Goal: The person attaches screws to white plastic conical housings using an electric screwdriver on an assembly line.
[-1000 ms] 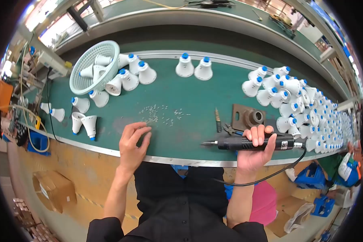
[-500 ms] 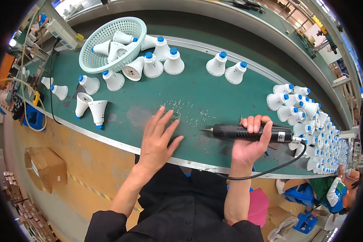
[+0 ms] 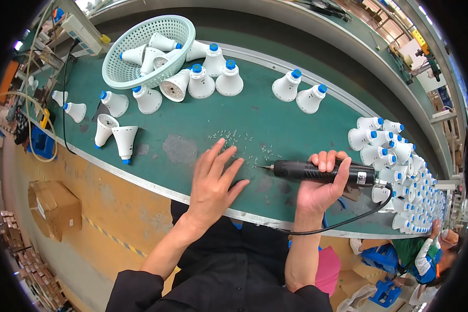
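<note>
My left hand [image 3: 215, 174] is spread palm down over the green table, its fingertips at a scatter of tiny silvery screws [image 3: 252, 156]. Whether a screw lies under a fingertip is hidden. In my right hand [image 3: 322, 182] is a black electric screwdriver [image 3: 309, 170], held level, its thin bit [image 3: 265, 167] pointing left beside the screws. A black cable [image 3: 361, 213] curves from its back end and passes beneath my right wrist. White bulb housings with blue caps stand beyond the screws, among them one upright housing [image 3: 229, 80].
A pale green basket [image 3: 111, 73] holding several housings sits at the back left. Two housings [image 3: 124, 140] lie at the left front. A dense group of housings [image 3: 400, 171] fills the right end. Along the back runs a metal edge [image 3: 255, 54]. Another person [image 3: 426, 257] is at far right.
The view has shifted slightly. My left hand has moved a little to the right with its fingers still spread. The screwdriver's bit is slightly nearer the screws.
</note>
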Tool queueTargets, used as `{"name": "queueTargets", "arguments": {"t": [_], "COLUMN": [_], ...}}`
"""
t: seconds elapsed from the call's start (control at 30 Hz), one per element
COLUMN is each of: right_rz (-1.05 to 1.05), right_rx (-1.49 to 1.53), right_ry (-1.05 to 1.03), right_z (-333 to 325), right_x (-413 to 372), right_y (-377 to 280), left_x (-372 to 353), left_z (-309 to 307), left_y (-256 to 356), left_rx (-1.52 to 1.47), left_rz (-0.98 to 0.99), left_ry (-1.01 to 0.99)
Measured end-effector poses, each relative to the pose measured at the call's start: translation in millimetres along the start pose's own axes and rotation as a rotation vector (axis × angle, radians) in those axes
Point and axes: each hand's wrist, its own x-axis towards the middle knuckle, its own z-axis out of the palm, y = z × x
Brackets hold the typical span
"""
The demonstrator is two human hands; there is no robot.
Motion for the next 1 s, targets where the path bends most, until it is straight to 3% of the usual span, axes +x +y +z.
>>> {"name": "queueTargets", "arguments": {"t": [0.53,1.0], "right_rz": [0.0,0.006], "right_rx": [0.061,0.026], "right_ry": [-0.007,0.035], "right_z": [-7.5,-12.9], "right_x": [-17.8,-23.6], "right_y": [-23.8,-28.5], "left_x": [8.6,5.0], "left_z": [26.0,25.5], "left_y": [15.1,21.0], "left_rx": [-0.096,-0.117], "left_rz": [0.144,0.167], "left_ry": [0.142,0.093]}}
